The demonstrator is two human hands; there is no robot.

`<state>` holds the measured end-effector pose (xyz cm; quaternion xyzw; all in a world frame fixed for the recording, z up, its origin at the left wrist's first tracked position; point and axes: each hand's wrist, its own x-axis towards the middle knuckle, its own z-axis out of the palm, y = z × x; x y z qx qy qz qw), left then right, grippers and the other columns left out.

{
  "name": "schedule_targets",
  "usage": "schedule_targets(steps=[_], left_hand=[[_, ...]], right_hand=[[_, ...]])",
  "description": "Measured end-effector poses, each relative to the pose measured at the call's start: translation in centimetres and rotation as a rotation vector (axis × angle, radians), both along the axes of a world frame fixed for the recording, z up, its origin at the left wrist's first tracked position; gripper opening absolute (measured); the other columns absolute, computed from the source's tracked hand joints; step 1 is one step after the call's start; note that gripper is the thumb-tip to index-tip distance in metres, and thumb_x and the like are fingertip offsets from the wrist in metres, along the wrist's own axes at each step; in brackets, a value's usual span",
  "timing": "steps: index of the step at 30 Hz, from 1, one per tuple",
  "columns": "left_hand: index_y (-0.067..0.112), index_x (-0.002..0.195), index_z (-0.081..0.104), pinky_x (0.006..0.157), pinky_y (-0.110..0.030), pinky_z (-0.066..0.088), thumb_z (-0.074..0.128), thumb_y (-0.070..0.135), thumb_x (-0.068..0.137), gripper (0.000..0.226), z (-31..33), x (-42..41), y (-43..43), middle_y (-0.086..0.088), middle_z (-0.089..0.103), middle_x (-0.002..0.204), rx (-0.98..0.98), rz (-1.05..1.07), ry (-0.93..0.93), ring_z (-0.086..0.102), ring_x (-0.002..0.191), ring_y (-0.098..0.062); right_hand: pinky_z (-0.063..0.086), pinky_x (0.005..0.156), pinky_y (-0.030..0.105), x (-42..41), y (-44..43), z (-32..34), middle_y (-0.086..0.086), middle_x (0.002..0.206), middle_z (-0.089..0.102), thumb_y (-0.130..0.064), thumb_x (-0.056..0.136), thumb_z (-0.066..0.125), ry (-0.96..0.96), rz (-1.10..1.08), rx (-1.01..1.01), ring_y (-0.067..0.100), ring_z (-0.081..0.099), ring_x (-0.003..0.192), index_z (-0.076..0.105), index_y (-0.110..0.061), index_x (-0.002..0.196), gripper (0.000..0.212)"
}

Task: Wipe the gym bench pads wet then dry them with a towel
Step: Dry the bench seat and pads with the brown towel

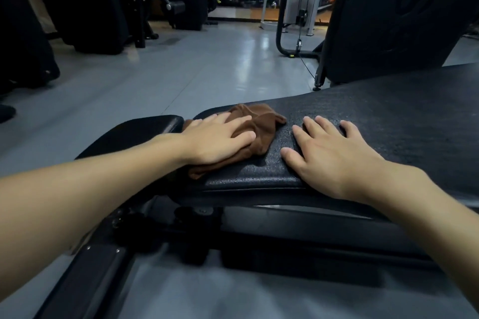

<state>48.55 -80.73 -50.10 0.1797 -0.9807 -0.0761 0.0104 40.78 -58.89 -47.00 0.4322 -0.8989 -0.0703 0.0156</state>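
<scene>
**Bench pad (388,122) mid-wipe, brown cloth (261,122) at its left end**

Stretches from near centre off right. Pins the cloth under a spread left hand (220,141), presumably to drive the wipe. Braces with a flat, spread right hand (334,153) just beside, likely for steadiness.

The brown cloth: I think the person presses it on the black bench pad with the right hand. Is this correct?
Not quite: the hand is wrong. The head view shows the left hand pressing the brown cloth on the black bench pad. The right hand lies flat on the bare pad beside the cloth and holds nothing.
</scene>
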Motion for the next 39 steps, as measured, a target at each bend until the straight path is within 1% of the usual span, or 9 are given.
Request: schedule_targets(steps=[9,14,19,23,27,31,34,36,39], left_hand=[[0.050,0.151,0.006,0.120,-0.045,0.012,0.001,0.083,0.072,0.086,-1.1,8.0,2.2,0.005,0.010,0.164,-0.008,0.001,0.011,0.007,0.151,-0.018],[0.051,0.150,0.014,0.120,-0.047,0.013,0.007,0.086,0.064,0.093,-0.8,2.8,-0.9,0.002,0.011,0.164,0.065,0.079,-0.005,0.012,0.150,-0.023],[0.040,0.149,0.029,0.118,-0.038,0.019,0.024,0.071,0.087,0.070,-0.4,-3.1,-4.7,-0.005,0.029,0.159,0.136,0.148,0.038,0.025,0.145,-0.027],[0.037,0.138,0.045,0.108,-0.041,0.032,0.023,0.066,0.084,0.065,-0.1,-5.4,-5.5,-0.009,0.048,0.142,0.199,0.234,0.073,0.041,0.130,-0.032],[0.054,0.137,0.035,0.110,-0.049,0.030,0.017,0.075,0.077,0.066,-0.3,-4.6,-4.3,-0.010,0.041,0.148,0.109,0.257,0.036,0.041,0.132,-0.038],[0.042,0.147,0.032,0.118,-0.044,0.022,0.018,0.075,0.078,0.078,-0.4,-3.3,-4.2,0.001,0.034,0.156,0.239,0.101,0.199,0.032,0.143,-0.021],[0.032,0.136,0.047,0.107,-0.040,0.039,0.031,0.055,0.077,0.065,0.6,-2.6,-7.2,-0.007,0.055,0.134,0.387,0.218,0.429,0.053,0.123,-0.026],[0.033,0.116,0.050,0.090,-0.040,0.048,0.037,0.034,0.074,0.043,0.8,-1.4,-8.9,-0.008,0.059,0.109,0.423,0.296,0.468,0.060,0.100,-0.031],[0.027,0.109,0.045,0.086,-0.039,0.048,0.040,0.005,0.083,0.034,-0.7,0.5,-10.7,-0.005,0.054,0.105,0.493,0.318,0.481,0.059,0.097,-0.031]], right_hand=[[0.003,0.118,0.060,0.9,0.3,0.9,-0.002,0.165,0.013,-0.062,0.089,0.000,-0.055,0.127,-0.010,0.019,0.002,0.153,0.025,-0.031,0.152,0.075],[0.001,0.120,0.054,1.6,0.0,0.5,-0.012,0.166,0.002,-0.070,0.090,0.007,-0.094,0.209,0.023,0.018,-0.002,0.153,0.005,-0.032,0.158,0.078],[0.004,0.120,0.055,1.4,-0.2,-0.3,-0.009,0.166,-0.002,-0.072,0.081,-0.011,-0.017,0.225,0.036,0.020,-0.003,0.153,0.004,-0.028,0.157,0.089],[0.003,0.120,0.054,1.4,0.0,-0.5,-0.010,0.166,-0.002,-0.070,0.081,-0.009,-0.017,0.230,0.002,0.019,-0.003,0.153,0.005,-0.029,0.157,0.087],[0.004,0.121,0.052,1.3,-0.2,-0.3,-0.012,0.166,0.003,-0.072,0.078,-0.011,-0.043,0.231,-0.003,0.016,-0.001,0.152,0.010,-0.031,0.156,0.090],[0.008,0.120,0.049,1.8,-1.0,1.4,-0.012,0.158,0.027,-0.063,0.093,0.011,-0.085,0.183,-0.146,0.014,0.009,0.150,0.024,-0.028,0.152,0.069],[0.020,0.117,0.042,1.8,-5.9,2.1,-0.003,0.149,0.040,-0.044,0.099,0.036,0.046,0.268,-0.340,0.017,0.026,0.143,0.036,-0.021,0.146,0.053],[0.032,0.110,0.040,1.7,-11.1,2.2,0.003,0.140,0.051,-0.034,0.096,0.043,-0.034,0.304,-0.426,0.022,0.040,0.134,0.049,-0.016,0.135,0.044],[0.029,0.111,0.046,1.2,-18.0,1.3,0.008,0.148,0.047,-0.044,0.096,0.041,-0.243,0.212,-0.297,0.028,0.038,0.139,0.047,-0.019,0.142,0.053]])
